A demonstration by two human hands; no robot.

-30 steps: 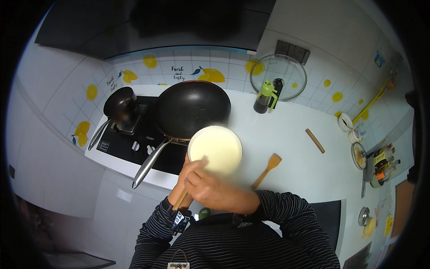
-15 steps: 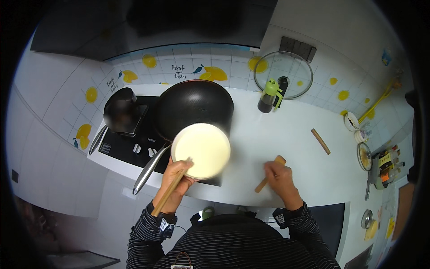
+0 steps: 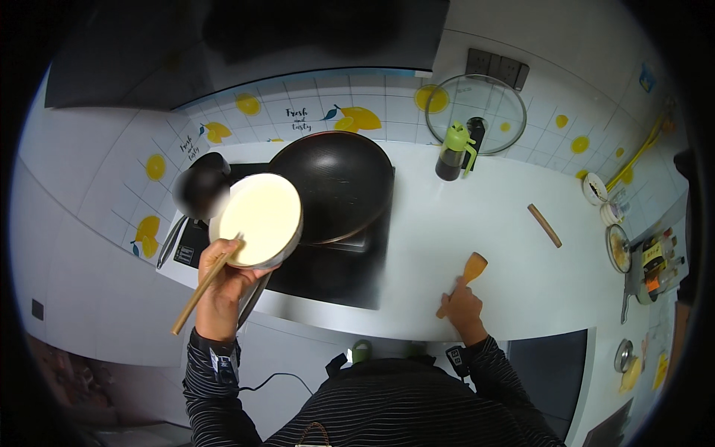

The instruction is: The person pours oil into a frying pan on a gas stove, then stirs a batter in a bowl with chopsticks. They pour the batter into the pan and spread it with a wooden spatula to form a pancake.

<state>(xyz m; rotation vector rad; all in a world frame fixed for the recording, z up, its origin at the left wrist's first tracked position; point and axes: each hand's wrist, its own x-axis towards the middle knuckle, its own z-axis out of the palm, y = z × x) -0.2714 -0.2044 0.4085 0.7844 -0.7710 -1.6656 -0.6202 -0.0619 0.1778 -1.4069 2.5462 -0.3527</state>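
My left hand (image 3: 222,294) grips a bowl (image 3: 281,254) of pale yellow batter (image 3: 261,216) over the left side of the stove. The thumb of that hand also pins wooden chopsticks (image 3: 199,296), whose tips reach the batter and whose other ends slant down left. On the white counter at right, my right hand (image 3: 464,309) is closed around the handle of a wooden spatula (image 3: 475,267), its flat head pointing away from me. A black wok (image 3: 335,186) sits on the stove beside the bowl; its inside looks bare, and the bowl hides part of its left side.
A dark saucepan (image 3: 204,182) stands on the far left burner. At the back, a green-topped oil bottle (image 3: 451,158) stands before a glass lid (image 3: 506,112) leaning on the tiles. A short wooden stick (image 3: 545,226) lies right. Bottles and small bowls line the right edge.
My left hand has carried the bowl and chopsticks left, away from the wok's front. My right hand has shifted along the spatula handle, so more of its head shows.
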